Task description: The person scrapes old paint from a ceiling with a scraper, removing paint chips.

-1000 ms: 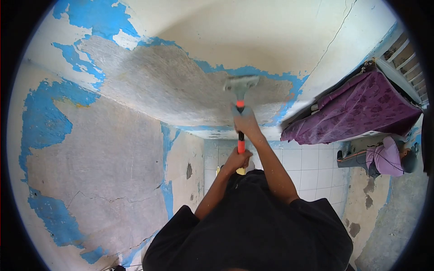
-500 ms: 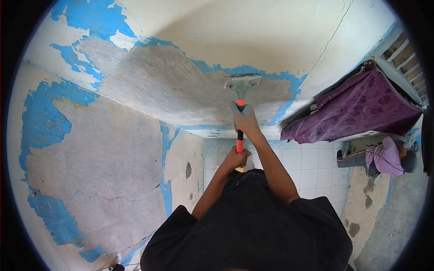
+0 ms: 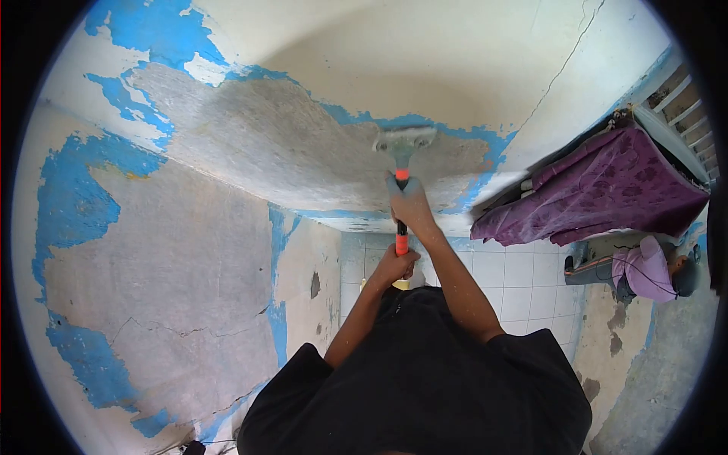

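A long-handled scraper (image 3: 402, 176) with a wide metal head and a black and orange handle is held in both hands. My right hand (image 3: 410, 202) wraps round the handle just below the head and looks dusty. Lower down, my left hand (image 3: 396, 266) grips the orange end of the handle, close to my body. The scraper's head is slightly blurred and lies at the wall (image 3: 288, 125), on bare grey plaster just under a ragged edge of blue paint (image 3: 425, 121). Cream paint covers the wall beyond that edge.
A purple patterned cloth (image 3: 599, 186) hangs at the right beside a white barred window (image 3: 679, 106). Another person in a pink top (image 3: 644, 269) is at the far right. White floor tiles (image 3: 519, 280) show below. The left wall (image 3: 174, 250) is partly stripped and cracked.
The scraper's head has shifted slightly down and left, away from the blue paint edge. My right hand has moved a little with it; my left hand stays nearly in place.
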A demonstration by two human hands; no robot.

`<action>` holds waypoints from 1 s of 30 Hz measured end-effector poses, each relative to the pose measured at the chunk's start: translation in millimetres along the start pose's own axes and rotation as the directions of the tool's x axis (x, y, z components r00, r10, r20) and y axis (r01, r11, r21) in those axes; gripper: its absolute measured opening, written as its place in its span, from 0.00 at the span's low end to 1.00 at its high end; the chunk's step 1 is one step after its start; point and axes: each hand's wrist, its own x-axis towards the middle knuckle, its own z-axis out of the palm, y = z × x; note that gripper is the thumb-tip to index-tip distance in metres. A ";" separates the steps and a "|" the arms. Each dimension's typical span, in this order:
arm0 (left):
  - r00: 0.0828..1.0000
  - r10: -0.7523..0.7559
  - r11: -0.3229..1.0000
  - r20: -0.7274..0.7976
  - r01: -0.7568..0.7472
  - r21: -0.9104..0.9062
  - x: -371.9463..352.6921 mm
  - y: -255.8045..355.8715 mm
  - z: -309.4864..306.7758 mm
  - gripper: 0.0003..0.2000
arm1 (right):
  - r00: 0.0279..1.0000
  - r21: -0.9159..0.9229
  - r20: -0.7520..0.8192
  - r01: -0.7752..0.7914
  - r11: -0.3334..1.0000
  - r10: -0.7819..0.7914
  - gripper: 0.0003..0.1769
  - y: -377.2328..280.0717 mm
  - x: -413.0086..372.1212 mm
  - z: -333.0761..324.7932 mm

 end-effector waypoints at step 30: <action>0.996 -0.066 0.990 0.058 0.073 -0.118 -12.5 4.2 6.8 0.14 | 1.000 -0.024 0.015 -0.022 0.999 0.023 0.26 -3.0 -6.7 4.8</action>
